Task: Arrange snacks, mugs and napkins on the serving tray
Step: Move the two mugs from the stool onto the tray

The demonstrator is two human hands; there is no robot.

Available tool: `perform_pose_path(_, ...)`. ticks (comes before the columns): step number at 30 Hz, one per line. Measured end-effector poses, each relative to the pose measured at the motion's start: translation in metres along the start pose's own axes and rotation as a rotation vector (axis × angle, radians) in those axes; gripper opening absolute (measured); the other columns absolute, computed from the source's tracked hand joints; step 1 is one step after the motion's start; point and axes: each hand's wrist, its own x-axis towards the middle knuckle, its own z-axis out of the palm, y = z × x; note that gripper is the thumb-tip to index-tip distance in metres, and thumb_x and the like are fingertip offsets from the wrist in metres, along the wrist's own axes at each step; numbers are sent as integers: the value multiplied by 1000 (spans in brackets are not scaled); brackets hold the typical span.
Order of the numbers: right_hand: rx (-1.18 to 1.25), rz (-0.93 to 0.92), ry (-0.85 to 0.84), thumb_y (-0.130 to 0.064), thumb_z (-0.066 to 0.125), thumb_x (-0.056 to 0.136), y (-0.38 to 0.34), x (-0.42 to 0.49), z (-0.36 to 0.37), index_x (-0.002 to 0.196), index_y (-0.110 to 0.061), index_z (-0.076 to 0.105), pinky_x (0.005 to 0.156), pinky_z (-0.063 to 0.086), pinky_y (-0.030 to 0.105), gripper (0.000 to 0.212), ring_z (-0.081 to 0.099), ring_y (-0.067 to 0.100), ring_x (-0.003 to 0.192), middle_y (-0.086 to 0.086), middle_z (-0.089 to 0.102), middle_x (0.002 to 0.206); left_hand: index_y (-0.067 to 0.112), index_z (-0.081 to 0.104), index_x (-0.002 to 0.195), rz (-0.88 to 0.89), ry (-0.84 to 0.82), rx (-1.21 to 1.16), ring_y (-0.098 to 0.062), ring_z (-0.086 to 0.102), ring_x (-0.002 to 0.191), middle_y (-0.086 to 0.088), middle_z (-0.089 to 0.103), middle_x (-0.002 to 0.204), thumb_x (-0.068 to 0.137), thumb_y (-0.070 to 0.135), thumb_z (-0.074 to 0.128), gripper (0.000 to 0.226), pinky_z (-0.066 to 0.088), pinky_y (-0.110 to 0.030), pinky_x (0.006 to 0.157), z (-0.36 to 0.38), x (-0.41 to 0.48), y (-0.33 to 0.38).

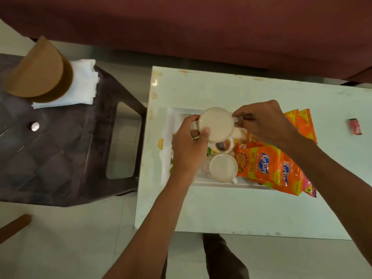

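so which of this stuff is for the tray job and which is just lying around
For the job: white rectangular serving tray, held pale round mug, second pale mug, orange Kurkure snack packets, white paper napkins.
Lying about: brown round container, small red wrapper, small silver round object.

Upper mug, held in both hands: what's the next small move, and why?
Probably lower the upper mug straight down onto the far part of the tray. The left hand grips its rim and the right hand pinches its handle, and it looks full. The second mug sits nearer, and snack packets fill the right side.
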Motion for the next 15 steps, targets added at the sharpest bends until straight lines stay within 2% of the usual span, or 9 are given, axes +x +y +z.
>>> perform_pose_path(4, 5, 69, -1, -5, 75, 80, 26, -2, 9, 103, -2, 74, 84, 48, 25, 23, 70, 26, 88, 15, 74, 100, 18, 55, 123, -24, -29, 127, -26, 71, 92, -3, 69, 103, 91, 18, 67, 34, 58, -46, 85, 21, 9, -5)
perform_pose_path(10, 17, 87, -76, -8, 72, 83, 51, -1, 24, 108, -4, 73, 88, 54, 37, 26, 69, 27, 90, 15, 74, 103, 11, 54, 114, -70, -57, 187, -30, 72, 86, -14, 73, 92, 91, 19, 68, 28, 59, -50, 81, 38, 19, -15)
perform_pose_path(15, 1, 97, -77, -9, 71, 84, 65, 7, 35, 108, -4, 73, 89, 52, 36, 25, 69, 29, 92, 16, 74, 104, 15, 54, 113, -60, -22, 210, -30, 72, 82, -2, 69, 79, 92, 19, 66, 25, 59, -51, 79, 47, 27, -20)
